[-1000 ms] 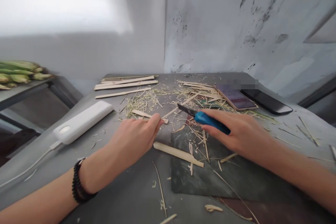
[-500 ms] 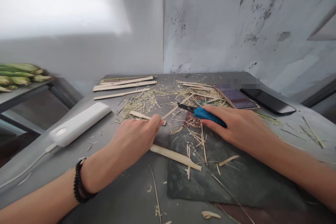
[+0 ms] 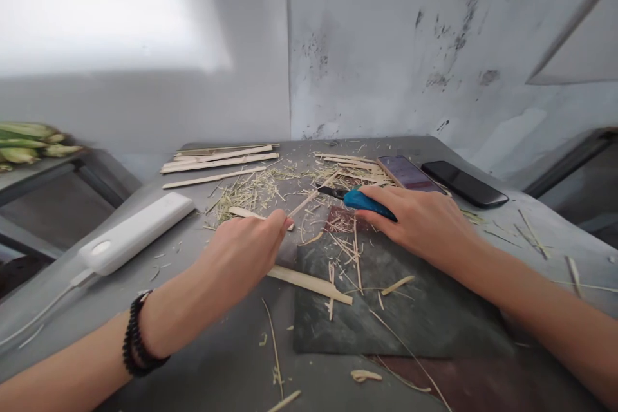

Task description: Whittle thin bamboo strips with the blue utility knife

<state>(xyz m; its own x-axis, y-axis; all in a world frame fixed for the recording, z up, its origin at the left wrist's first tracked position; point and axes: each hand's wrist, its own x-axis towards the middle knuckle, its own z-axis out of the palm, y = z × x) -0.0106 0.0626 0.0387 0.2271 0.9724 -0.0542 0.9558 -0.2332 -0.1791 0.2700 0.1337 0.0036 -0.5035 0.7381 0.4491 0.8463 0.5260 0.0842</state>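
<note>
My left hand [image 3: 248,244], with a black beaded bracelet [image 3: 138,335] on its wrist, is closed on a thin pale strip [image 3: 304,203] that slants up and away to the right. My right hand [image 3: 415,215] grips a blue-handled knife [image 3: 369,203]; its dark blade points left and lies at the strip. Another pale strip [image 3: 246,212] lies just beyond my left fingers. Below them a wider strip [image 3: 311,282] reaches onto the dark green mat [image 3: 338,331]. Shavings [image 3: 251,193] are heaped around the blade and behind my hands.
A white device [image 3: 138,235] with a cable is at the left. Flat strips [image 3: 219,159] lie at the back left, more [image 3: 350,159] at the back centre. Two phones [image 3: 410,174] [image 3: 463,183] lie at the back right. Green stalks [image 3: 29,141] rest on a side table.
The whole view has shifted, so the table things appear further left. Both hands keep their grips, and the blade stays at the strip.
</note>
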